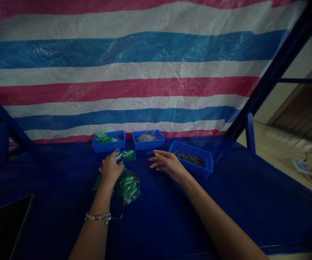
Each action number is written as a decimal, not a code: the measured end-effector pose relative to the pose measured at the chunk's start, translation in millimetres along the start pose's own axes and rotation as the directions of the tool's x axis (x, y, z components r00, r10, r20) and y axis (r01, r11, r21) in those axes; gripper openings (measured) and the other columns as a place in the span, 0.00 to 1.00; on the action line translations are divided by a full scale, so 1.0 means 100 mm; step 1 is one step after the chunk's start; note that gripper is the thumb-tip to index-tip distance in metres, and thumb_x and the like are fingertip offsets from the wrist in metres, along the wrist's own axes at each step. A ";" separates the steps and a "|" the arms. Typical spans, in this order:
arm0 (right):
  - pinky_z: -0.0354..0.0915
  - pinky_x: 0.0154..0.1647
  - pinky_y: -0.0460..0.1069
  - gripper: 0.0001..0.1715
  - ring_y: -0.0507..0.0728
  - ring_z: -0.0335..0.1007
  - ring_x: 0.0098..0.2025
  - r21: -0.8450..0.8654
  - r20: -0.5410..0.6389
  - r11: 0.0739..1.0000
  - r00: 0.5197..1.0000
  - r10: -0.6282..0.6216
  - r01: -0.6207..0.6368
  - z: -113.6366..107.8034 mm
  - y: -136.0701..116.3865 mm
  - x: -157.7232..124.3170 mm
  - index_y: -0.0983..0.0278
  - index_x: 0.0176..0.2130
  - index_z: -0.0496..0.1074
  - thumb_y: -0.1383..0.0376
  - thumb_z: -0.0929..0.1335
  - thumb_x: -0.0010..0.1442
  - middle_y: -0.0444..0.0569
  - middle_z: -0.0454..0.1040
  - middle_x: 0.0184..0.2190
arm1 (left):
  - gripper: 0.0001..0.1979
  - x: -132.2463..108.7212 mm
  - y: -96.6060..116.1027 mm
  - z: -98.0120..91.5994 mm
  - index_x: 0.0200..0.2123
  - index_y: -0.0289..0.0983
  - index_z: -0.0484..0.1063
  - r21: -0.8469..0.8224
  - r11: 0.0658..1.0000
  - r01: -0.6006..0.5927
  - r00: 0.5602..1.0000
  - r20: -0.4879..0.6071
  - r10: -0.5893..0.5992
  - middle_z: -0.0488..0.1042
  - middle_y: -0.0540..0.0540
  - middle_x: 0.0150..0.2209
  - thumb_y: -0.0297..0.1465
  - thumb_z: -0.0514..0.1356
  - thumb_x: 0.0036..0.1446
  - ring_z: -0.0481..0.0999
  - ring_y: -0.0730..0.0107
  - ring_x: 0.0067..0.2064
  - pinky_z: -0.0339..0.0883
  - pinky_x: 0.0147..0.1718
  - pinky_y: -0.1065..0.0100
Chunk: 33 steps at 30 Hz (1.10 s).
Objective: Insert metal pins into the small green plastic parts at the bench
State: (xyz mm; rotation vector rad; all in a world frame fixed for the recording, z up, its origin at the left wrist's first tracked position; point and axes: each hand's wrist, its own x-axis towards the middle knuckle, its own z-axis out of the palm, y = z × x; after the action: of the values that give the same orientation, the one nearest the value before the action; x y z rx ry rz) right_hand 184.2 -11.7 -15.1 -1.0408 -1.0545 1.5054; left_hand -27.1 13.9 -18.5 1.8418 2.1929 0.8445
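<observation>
My left hand (112, 168) reaches over a loose group of small clear plastic bags, its fingers curled down and a bag with pale green pieces (118, 156) between thumb and forefinger. Beside that lies another clear bag (129, 155) with light green strips. Nearer to me, a heap of filled bags (129, 187) shows green pieces and thin metal parts. Part of the group is hidden beneath my left hand and wrist. My right hand (169, 164) hovers over the blue table, fingers apart and nothing in them, just left of a blue bin (208, 167) of dark, thin metal pieces.
Against the striped tarp (134, 86) stand a blue bin (108, 147) of green pieces and a blue bin (149, 145) of clear plastic bags. A dark phone or tablet (8, 225) lies at the near left. Blue frame posts (250, 133) rise at both sides.
</observation>
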 end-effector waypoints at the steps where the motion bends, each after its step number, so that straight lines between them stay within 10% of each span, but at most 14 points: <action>1: 0.62 0.21 0.43 0.21 0.50 0.71 0.24 -0.017 -0.011 1.000 1.000 0.004 -0.004 0.01 0.02 0.00 0.68 0.47 0.63 0.63 0.65 0.54 0.55 0.74 0.34 | 0.18 0.00 0.01 -0.02 0.43 0.40 0.67 0.037 0.999 0.003 1.000 0.030 -0.004 0.68 0.36 0.46 0.30 0.55 0.44 0.64 0.44 0.48 0.59 0.38 0.46; 16: 0.55 0.18 0.43 0.11 0.47 0.61 0.17 -0.318 0.017 0.943 0.995 -0.101 0.101 0.06 0.09 0.03 0.68 0.35 0.68 0.65 0.63 0.52 0.45 0.71 0.22 | 0.17 -0.07 0.03 -0.02 0.45 0.43 0.67 0.247 0.963 -0.110 0.985 0.159 0.072 0.63 0.43 0.54 0.30 0.48 0.52 0.61 0.55 0.53 0.51 0.47 0.44; 25: 0.55 0.31 0.46 0.07 0.49 0.62 0.26 -0.807 0.364 0.407 0.903 -0.229 0.429 0.24 0.18 -0.11 0.64 0.26 0.71 0.62 0.69 0.45 0.43 0.69 0.22 | 0.10 -0.05 0.04 -0.08 0.34 0.44 0.72 0.219 0.971 -0.096 0.988 0.138 0.067 0.71 0.45 0.45 0.31 0.54 0.49 0.64 0.53 0.48 0.54 0.43 0.48; 33: 0.53 0.33 0.47 0.18 0.54 0.61 0.33 -0.903 0.312 0.247 0.931 -0.187 0.352 0.36 0.24 -0.18 0.63 0.32 0.67 0.56 0.70 0.42 0.45 0.66 0.27 | 0.11 -0.09 0.12 -0.07 0.33 0.44 0.73 0.204 0.974 -0.095 0.993 0.087 0.079 0.70 0.45 0.44 0.30 0.52 0.50 0.63 0.51 0.47 0.56 0.40 0.50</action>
State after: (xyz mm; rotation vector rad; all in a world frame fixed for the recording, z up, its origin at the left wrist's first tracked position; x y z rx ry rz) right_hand 147.1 -37.2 -26.8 -1.4160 -2.2670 0.4934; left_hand -17.9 3.8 -8.7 2.0412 2.2409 0.5640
